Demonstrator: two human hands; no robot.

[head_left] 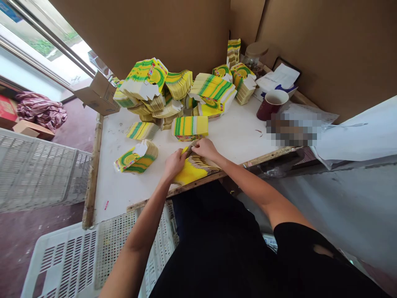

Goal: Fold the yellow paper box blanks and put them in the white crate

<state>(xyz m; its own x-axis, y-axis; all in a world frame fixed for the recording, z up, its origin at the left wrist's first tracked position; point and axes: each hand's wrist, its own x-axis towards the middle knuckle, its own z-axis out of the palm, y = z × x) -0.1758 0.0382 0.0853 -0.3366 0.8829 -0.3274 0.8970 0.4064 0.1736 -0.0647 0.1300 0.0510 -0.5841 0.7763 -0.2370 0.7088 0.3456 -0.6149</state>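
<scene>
At the table's near edge lies a fanned row of flat yellow printed cartons (190, 171), their brown-grey edges facing right. Both hands meet at its far end around one carton with a grey-brown inner side. My left hand (174, 164) is closed on the carton's left part, thumb and fingers pressed together. My right hand (204, 149) pinches the same piece from the right. Fingers cover much of it, so its exact folds are hidden. Just beyond the hands stands a yellow-green striped carton stack (190, 127). Left of them another carton stack (136, 157) leans on its side.
A large heap of carton stacks (149, 82) fills the table's back. A maroon cup (265, 108), a lidded jar (254, 56) and papers (283, 76) stand at the right. White plastic crates (68, 252) sit below, left of my body. Brown cardboard (149, 29) walls the back.
</scene>
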